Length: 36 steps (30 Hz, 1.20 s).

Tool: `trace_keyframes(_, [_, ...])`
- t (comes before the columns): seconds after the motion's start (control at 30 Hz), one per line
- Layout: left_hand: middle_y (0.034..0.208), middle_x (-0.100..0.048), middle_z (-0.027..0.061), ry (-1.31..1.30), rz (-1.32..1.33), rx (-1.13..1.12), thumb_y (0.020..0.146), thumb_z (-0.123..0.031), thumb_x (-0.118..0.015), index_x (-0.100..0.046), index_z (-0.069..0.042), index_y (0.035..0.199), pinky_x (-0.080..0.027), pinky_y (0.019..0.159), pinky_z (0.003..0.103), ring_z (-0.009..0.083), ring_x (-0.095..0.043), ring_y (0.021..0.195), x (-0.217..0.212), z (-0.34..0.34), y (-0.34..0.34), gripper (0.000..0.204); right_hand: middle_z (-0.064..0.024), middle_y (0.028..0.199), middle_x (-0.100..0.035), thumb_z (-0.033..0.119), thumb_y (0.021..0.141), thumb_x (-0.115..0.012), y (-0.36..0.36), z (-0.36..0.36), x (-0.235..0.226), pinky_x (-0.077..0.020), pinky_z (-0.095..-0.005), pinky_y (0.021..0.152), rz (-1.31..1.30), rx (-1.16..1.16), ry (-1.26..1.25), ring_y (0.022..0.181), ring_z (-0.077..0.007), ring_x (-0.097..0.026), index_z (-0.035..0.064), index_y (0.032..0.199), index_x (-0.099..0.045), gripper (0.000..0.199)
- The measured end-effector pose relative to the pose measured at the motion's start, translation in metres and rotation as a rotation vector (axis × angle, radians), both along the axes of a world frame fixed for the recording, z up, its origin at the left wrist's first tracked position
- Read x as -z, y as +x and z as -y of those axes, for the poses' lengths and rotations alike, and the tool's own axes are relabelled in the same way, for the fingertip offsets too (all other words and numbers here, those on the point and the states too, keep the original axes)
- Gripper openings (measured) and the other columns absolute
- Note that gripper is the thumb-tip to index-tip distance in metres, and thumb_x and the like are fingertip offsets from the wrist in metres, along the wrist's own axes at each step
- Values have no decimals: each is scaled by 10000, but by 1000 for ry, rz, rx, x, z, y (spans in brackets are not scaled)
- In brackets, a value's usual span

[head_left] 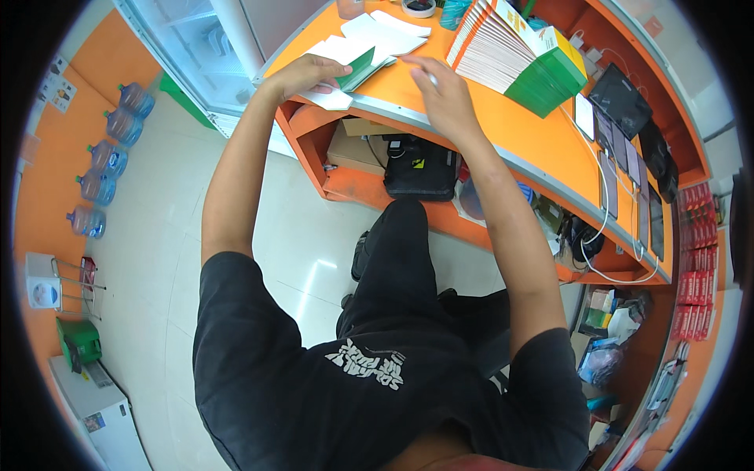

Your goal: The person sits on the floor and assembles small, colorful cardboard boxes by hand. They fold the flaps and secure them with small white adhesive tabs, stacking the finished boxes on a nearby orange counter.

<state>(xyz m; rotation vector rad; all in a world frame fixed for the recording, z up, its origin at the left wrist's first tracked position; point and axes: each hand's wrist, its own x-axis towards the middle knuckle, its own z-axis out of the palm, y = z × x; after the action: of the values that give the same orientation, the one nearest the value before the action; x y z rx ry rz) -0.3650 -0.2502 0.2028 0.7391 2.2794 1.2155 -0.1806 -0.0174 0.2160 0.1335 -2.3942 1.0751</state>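
Left hand [310,76] at desk [550,149] edge, palm turned in, thumb over fingers, pinching near side of green booklet [358,71]; booklet sits just above desk's front edge, partly opened, over white sheets [369,33]; left forearm runs up and slightly right, wrist bent inward toward booklet; right hand [448,98] just right of booklet, apart from it, back of hand up, index pointing left, other fingers curled; small white bit shows by its thumb, can't tell what it is or whether it's gripped; right forearm slants up-left across desk edge; green-and-orange stack [510,59] stands right of right hand; black bag [422,169] on shelf below, between forearms.
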Motion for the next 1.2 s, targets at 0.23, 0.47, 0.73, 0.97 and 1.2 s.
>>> trace_keyframes(0.23, [775, -721, 192, 57, -751, -238, 921, -302, -695, -792, -24, 987, -556, 703, 385, 304, -703, 688, 11, -16, 45, 302, -79, 1096, -704, 258, 962, -643, -105, 20, -24, -515, -442, 932, 106, -229, 601, 1117, -279, -643, 183, 1176, -729, 243])
trace_keyframes(0.47, [1180, -680, 194, 11, -679, -541, 696, -563, -871, -602, 30, 1250, -518, 949, 423, 338, -655, 1127, -16, 7, 37, 856, -143, 939, -725, 228, 940, -669, -140, 27, -51, -533, -476, 806, 38, -245, 509, 917, -345, -692, 119, 1068, -723, 177])
trace_keyframes(0.73, [1270, -634, 116, 282, -954, -349, 956, -401, -697, -615, -76, 1254, -490, 990, 415, 291, -643, 1110, -49, 20, 35, 448, -172, 892, -712, 224, 949, -663, -136, 31, -99, -516, -451, 785, -351, -207, 350, 853, -358, -684, 71, 1064, -697, 195])
trace_keyframes(0.97, [958, -704, 52, 899, -687, -354, 1005, -243, -677, -678, 13, 1100, -512, 806, 252, 103, -635, 885, -129, 5, 170, 273, -128, 901, -697, 153, 936, -675, 43, 41, -181, -528, -377, 752, -507, -203, 444, 827, -315, -687, 60, 1030, -684, 132])
trace_keyframes(1.2, [919, -716, 63, 800, -272, -250, 930, -129, -745, -728, 30, 1071, -511, 752, 256, 99, -636, 817, -67, -35, 290, 212, -142, 901, -692, -50, 829, -715, 197, 27, -107, -547, -361, 698, -367, -35, 390, 803, -314, -696, 4, 962, -672, 151])
